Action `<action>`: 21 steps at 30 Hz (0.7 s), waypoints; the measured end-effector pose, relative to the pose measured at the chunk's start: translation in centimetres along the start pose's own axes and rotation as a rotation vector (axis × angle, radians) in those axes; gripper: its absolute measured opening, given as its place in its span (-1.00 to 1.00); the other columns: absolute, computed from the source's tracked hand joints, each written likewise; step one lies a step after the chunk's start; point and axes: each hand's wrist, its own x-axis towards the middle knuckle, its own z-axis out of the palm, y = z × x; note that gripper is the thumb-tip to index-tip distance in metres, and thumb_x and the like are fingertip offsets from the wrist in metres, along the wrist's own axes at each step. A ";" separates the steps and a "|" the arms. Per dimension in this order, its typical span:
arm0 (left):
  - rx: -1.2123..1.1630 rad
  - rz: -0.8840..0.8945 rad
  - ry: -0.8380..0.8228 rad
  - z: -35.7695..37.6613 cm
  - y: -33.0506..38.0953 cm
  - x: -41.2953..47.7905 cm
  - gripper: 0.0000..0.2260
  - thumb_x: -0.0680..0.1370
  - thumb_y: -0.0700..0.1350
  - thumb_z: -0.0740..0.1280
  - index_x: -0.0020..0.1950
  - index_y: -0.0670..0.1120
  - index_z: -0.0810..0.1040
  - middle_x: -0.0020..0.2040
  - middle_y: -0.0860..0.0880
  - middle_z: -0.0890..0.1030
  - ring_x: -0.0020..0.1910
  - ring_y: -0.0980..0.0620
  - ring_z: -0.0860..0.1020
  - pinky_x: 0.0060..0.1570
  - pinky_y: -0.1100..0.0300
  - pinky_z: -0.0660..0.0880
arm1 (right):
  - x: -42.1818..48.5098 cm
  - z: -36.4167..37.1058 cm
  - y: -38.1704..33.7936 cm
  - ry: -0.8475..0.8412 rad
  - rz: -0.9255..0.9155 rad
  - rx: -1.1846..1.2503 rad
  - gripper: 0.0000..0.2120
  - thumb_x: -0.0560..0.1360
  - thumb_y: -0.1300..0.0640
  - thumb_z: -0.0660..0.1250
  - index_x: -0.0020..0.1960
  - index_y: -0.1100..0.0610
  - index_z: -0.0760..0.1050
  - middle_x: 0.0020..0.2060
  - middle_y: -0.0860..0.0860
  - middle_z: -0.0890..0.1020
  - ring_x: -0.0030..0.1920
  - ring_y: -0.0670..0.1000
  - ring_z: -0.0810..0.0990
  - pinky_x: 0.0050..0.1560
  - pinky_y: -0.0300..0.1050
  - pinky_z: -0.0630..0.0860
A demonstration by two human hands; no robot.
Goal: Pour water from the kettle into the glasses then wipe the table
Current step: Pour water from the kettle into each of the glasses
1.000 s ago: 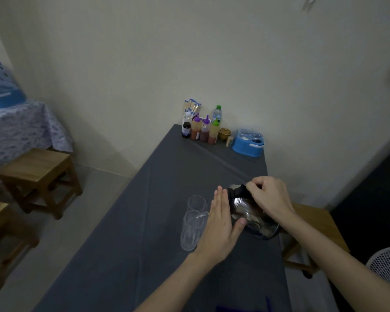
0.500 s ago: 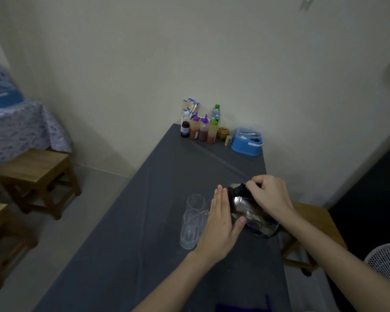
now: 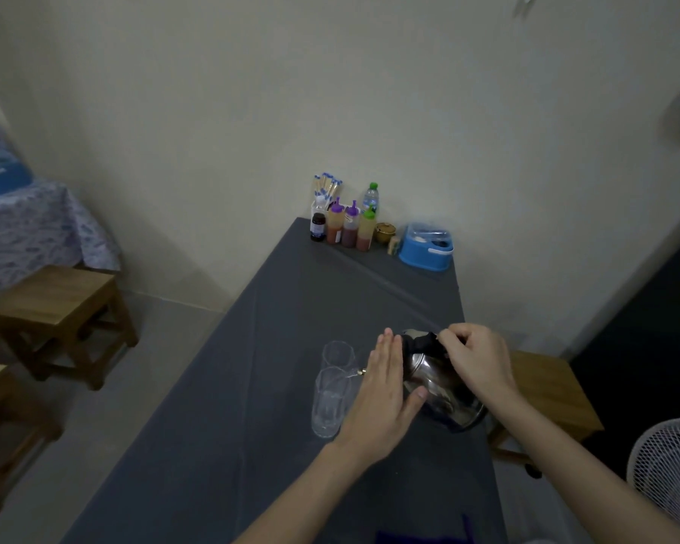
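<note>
A steel kettle (image 3: 434,380) with a black lid is tilted to the left over the grey table (image 3: 252,445). My right hand (image 3: 477,361) grips its handle at the top. My left hand (image 3: 383,398) lies flat against the kettle's left side, fingers straight. A thin stream of water runs from the spout into the near glass (image 3: 328,402), which holds a little water. A second clear glass (image 3: 337,353) stands just behind it. A dark blue cloth (image 3: 421,537) shows at the table's near edge.
Sauce bottles (image 3: 346,225), a chopstick holder and a blue box (image 3: 426,247) stand at the table's far end by the wall. Wooden stools (image 3: 61,308) stand on the left, another stool (image 3: 546,394) on the right. A white fan (image 3: 672,469) is at the lower right.
The kettle has tipped slightly further left and water now streams into the near glass. Both hands have kept their hold.
</note>
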 end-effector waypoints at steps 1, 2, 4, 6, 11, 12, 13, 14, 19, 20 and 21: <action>0.003 0.008 -0.011 0.1 0.0 0.1 -0.30 0.57 0.25 -0.07 0.54 -0.08 -0.28 0.56 0.02 -0.29 0.50 0.20 -0.34 0.50 0.19 -0.24 | -0.2 0.1 0.3 0.014 0.021 0.026 -0.62 0.45 0.16 0.30 -0.53 0.16 0.39 -0.63 -0.03 0.39 -0.54 -0.11 0.40 -0.48 -0.27 0.28; 0.009 0.017 -0.022 0.1 -0.1 0.1 -0.31 0.57 0.24 -0.08 0.54 -0.08 -0.27 0.56 0.02 -0.29 0.50 0.20 -0.34 0.50 0.19 -0.25 | -0.5 0.2 0.6 0.024 0.052 0.054 -0.62 0.45 0.16 0.29 -0.52 0.19 0.39 -0.62 0.02 0.39 -0.54 -0.11 0.38 -0.46 -0.24 0.28; 0.031 0.036 -0.038 0.3 -0.2 0.4 -0.32 0.57 0.25 -0.10 0.56 -0.09 -0.22 0.57 0.02 -0.27 0.51 0.19 -0.32 0.50 0.19 -0.26 | -1.1 0.4 1.2 0.045 0.131 0.126 -0.63 0.45 0.16 0.29 -0.51 0.21 0.40 -0.59 0.04 0.41 -0.50 -0.05 0.39 -0.41 -0.12 0.29; 0.062 0.058 -0.047 0.5 -0.1 0.8 -0.32 0.57 0.25 -0.12 0.57 -0.10 -0.17 0.57 0.01 -0.24 0.52 0.17 -0.29 0.50 0.20 -0.27 | -1.7 0.6 1.9 0.082 0.217 0.206 -0.63 0.46 0.17 0.28 -0.52 0.13 0.40 -0.58 -0.04 0.45 -0.46 -0.03 0.43 -0.39 -0.11 0.29; 0.138 0.126 -0.066 0.5 0.3 1.9 -0.34 0.57 0.22 -0.14 0.57 -0.14 -0.07 0.58 -0.03 -0.12 0.54 0.12 -0.22 0.48 0.23 -0.29 | -2.4 1.4 3.7 0.133 0.411 0.438 -0.65 0.49 0.15 0.27 -0.47 0.05 0.51 -0.51 -0.05 0.53 -0.38 0.02 0.51 -0.30 -0.12 0.37; 0.151 0.142 -0.064 0.5 0.4 2.2 -0.34 0.58 0.22 -0.14 0.57 -0.15 -0.06 0.59 -0.05 -0.10 0.54 0.12 -0.21 0.48 0.23 -0.30 | -2.5 1.5 4.2 0.139 0.442 0.475 -0.63 0.48 0.14 0.27 -0.51 0.04 0.51 -0.54 -0.07 0.51 -0.38 0.03 0.49 -0.29 -0.09 0.37; 0.161 0.154 -0.065 0.5 0.4 2.4 -0.35 0.58 0.21 -0.14 0.57 -0.15 -0.05 0.59 -0.06 -0.08 0.54 0.11 -0.21 0.48 0.22 -0.30 | -2.4 1.7 4.5 0.153 0.472 0.499 -0.63 0.46 0.13 0.27 -0.52 0.04 0.51 -0.56 -0.08 0.49 -0.38 0.05 0.48 -0.28 -0.06 0.37; 0.169 0.164 -0.068 0.5 0.5 2.6 -0.36 0.59 0.21 -0.13 0.57 -0.15 -0.04 0.59 -0.07 -0.07 0.54 0.11 -0.20 0.49 0.20 -0.28 | -2.4 1.8 4.7 0.169 0.496 0.517 -0.65 0.44 0.11 0.27 -0.52 0.05 0.53 -0.56 -0.06 0.50 -0.37 0.07 0.49 -0.27 -0.04 0.38; 0.195 0.201 -0.086 0.5 0.9 4.3 -0.34 0.58 0.21 -0.15 0.56 -0.19 0.01 0.59 -0.12 -0.02 0.55 0.04 -0.15 0.47 0.20 -0.32 | -1.3 1.8 5.3 0.212 0.566 0.560 -0.74 0.29 -0.02 0.26 -0.41 0.11 0.58 -0.42 0.18 0.61 -0.29 0.15 0.57 -0.21 0.03 0.46; 0.193 0.203 -0.085 0.6 0.9 4.7 -0.33 0.58 0.21 -0.15 0.56 -0.19 0.01 0.59 -0.12 -0.02 0.55 0.03 -0.15 0.47 0.20 -0.33 | -1.0 1.7 5.4 0.213 0.569 0.544 -0.73 0.29 -0.04 0.26 -0.39 0.14 0.58 -0.38 0.23 0.63 -0.28 0.16 0.59 -0.20 0.07 0.50; 0.191 0.201 -0.084 0.7 0.8 5.1 -0.34 0.59 0.20 -0.14 0.56 -0.19 0.01 0.59 -0.12 -0.02 0.55 0.03 -0.15 0.47 0.20 -0.33 | -0.7 1.6 5.5 0.209 0.564 0.518 -0.71 0.30 -0.05 0.26 -0.35 0.15 0.59 -0.35 0.22 0.65 -0.26 0.17 0.61 -0.17 0.11 0.54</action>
